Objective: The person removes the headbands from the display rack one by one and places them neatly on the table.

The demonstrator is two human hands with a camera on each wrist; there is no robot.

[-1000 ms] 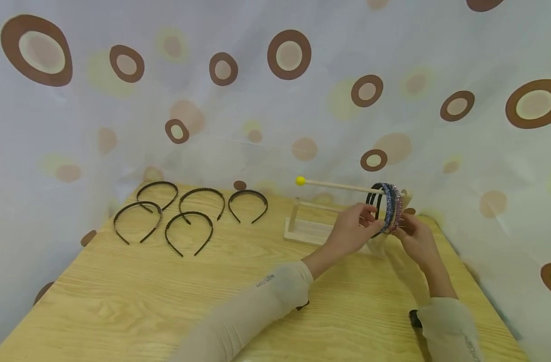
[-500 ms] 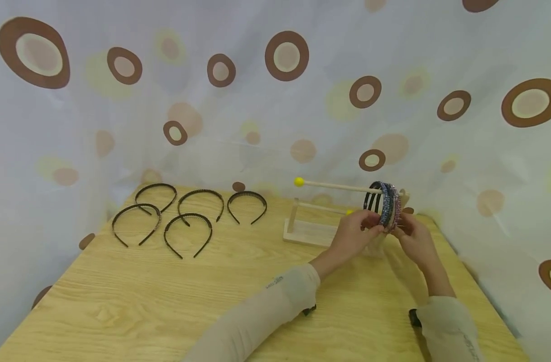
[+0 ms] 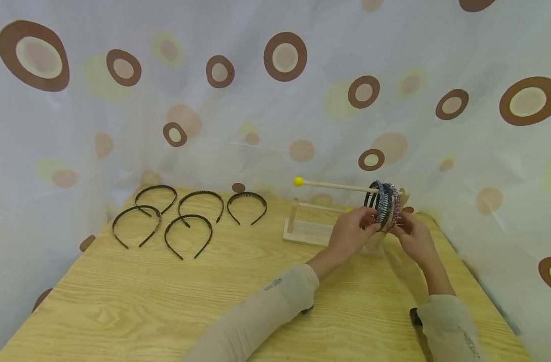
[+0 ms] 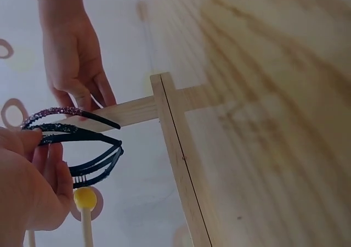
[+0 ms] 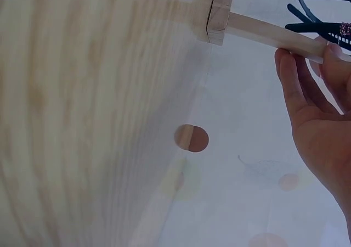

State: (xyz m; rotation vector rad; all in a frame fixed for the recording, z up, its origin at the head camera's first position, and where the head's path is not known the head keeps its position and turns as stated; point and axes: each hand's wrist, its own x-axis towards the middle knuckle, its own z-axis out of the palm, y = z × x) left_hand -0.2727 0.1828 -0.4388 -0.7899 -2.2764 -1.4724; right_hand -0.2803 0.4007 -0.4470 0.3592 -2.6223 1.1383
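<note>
In the head view, several headbands (image 3: 384, 207), some black and some with blue or pink glitter, hang bunched on the upper rod (image 3: 338, 186) of a wooden stand (image 3: 306, 233). My left hand (image 3: 348, 232) reaches in from the rod's open side and pinches a blue glittery headband between thumb and fingers, as the left wrist view shows with its black end (image 4: 82, 135). On the far side of the bunch, my right hand (image 3: 415, 240) grips the stand's upright post (image 5: 258, 32), thumb and fingers on either side of it. The pink headband lies nearest to the right hand.
Several black headbands (image 3: 189, 216) lie apart on the left of the wooden table (image 3: 121, 306). Yellow balls cap the upper rod and a lower one, the upper ball (image 3: 299, 181) pointing left. Behind the table hangs a circle-patterned curtain (image 3: 248, 115).
My left hand has shifted slightly, and the headbands on the rod now sit closer together toward the post. The right hand stays at the post. The view has tilted slightly.
</note>
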